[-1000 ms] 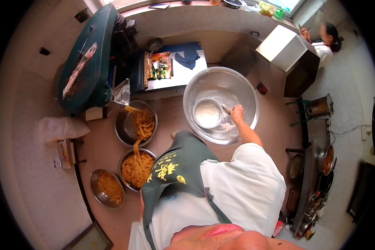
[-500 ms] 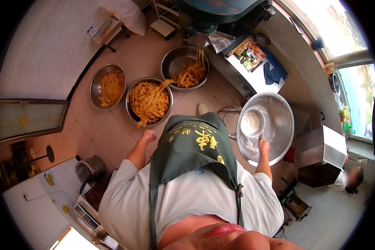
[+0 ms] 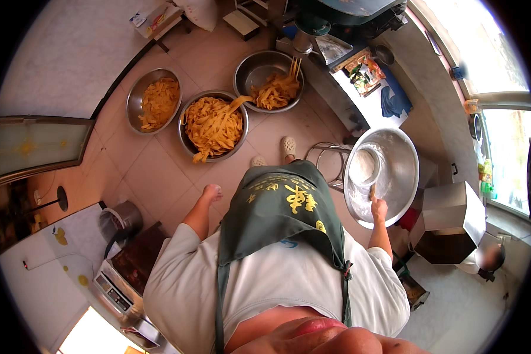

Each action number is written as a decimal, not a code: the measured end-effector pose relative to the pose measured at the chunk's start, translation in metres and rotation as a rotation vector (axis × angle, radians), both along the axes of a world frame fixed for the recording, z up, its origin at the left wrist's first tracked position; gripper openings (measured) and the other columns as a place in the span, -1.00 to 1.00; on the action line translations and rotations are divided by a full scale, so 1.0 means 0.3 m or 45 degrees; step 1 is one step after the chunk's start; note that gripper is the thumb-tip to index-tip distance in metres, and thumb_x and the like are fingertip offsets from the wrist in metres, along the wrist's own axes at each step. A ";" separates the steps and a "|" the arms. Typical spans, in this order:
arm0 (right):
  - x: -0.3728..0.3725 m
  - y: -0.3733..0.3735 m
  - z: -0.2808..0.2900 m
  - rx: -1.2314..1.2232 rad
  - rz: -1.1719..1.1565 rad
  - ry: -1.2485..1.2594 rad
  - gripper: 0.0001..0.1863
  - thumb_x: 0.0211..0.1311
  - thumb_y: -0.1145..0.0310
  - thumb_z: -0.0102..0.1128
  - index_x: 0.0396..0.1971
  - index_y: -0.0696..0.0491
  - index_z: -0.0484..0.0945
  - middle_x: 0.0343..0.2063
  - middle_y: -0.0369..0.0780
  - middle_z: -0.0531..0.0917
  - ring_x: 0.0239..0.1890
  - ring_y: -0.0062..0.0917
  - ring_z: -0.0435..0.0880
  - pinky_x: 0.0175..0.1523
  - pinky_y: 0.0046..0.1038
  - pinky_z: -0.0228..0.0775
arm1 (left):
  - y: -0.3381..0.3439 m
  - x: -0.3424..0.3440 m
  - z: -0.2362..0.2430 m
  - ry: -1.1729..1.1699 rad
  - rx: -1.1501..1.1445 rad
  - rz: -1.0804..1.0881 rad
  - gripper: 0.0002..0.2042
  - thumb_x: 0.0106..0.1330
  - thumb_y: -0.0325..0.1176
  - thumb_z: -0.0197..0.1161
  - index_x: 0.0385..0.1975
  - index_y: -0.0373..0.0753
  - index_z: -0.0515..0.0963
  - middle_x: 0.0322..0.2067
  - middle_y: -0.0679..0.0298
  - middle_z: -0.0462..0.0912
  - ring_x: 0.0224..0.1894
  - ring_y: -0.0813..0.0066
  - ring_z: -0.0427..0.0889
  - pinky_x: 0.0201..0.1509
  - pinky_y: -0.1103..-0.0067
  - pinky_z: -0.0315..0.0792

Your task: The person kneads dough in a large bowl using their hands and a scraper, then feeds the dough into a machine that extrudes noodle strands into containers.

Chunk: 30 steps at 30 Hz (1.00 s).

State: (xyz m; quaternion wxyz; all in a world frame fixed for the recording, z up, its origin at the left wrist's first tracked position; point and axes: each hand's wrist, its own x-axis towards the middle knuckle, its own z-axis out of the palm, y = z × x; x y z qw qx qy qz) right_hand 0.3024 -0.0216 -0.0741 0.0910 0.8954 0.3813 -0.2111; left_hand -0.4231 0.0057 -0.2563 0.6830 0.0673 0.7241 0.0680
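Observation:
My right hand (image 3: pixel 379 207) is closed round the short brown handle of a round metal scoop (image 3: pixel 363 165). White flour fills much of the scoop, which rests inside a wide metal basin (image 3: pixel 411 177) dusted with flour. Empty and loosely curled, my left hand (image 3: pixel 212 192) hangs over the floor, nearest to the middle metal bowl (image 3: pixel 245 121). That bowl is heaped with wide yellow noodles (image 3: pixel 212 127). Farther right, another bowl (image 3: pixel 251 74) catches noodle strips (image 3: pixel 277 89) hanging down from a machine. A third bowl (image 3: pixel 133 100) of noodles stands at the left.
The green machine (image 3: pixel 348 15) stands at the far side, beside a worktable with packets (image 3: pixel 364 74) and a blue cloth (image 3: pixel 392 103). A stool with metal rings (image 3: pixel 327 156) stands by the basin. A metal pot (image 3: pixel 130 217) is at left. Another person (image 3: pixel 484 259) is at far right.
The view has shifted a little, and both my feet now show beyond the apron. My right hand keeps its hold on the scoop. My left hand stays curled at my side.

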 end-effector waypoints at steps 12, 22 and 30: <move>-0.073 0.011 0.006 0.412 -0.440 0.337 -0.56 0.29 0.10 0.07 -0.08 0.17 0.60 -0.27 0.05 0.69 -0.11 -0.04 0.66 0.06 -0.17 0.45 | 0.110 0.091 0.104 0.035 0.051 -0.093 -0.81 0.34 -0.34 0.06 -0.14 -0.21 0.53 -0.27 0.15 0.61 -0.22 0.18 0.67 -0.20 0.31 0.59; 0.004 -0.199 0.200 1.185 -1.218 1.839 -0.22 0.45 -0.17 -0.19 0.22 0.33 0.28 0.06 0.07 0.55 0.16 -0.22 0.53 0.23 -0.33 0.39 | 0.096 0.374 0.204 0.064 0.184 -0.345 -0.80 0.34 -0.42 0.04 -0.13 -0.35 0.51 -0.25 0.07 0.62 -0.29 0.19 0.69 -0.27 0.36 0.64; 0.037 -0.260 0.256 1.625 -1.415 2.171 -0.09 0.44 -0.20 -0.32 0.35 0.38 -0.10 0.32 0.22 0.13 0.31 0.00 0.31 0.39 -0.20 0.27 | 0.386 1.221 0.656 -0.510 0.836 -0.576 -0.71 0.39 -0.61 -0.13 0.04 -0.52 0.41 -0.16 0.02 0.61 -0.17 0.23 0.68 -0.04 0.47 0.62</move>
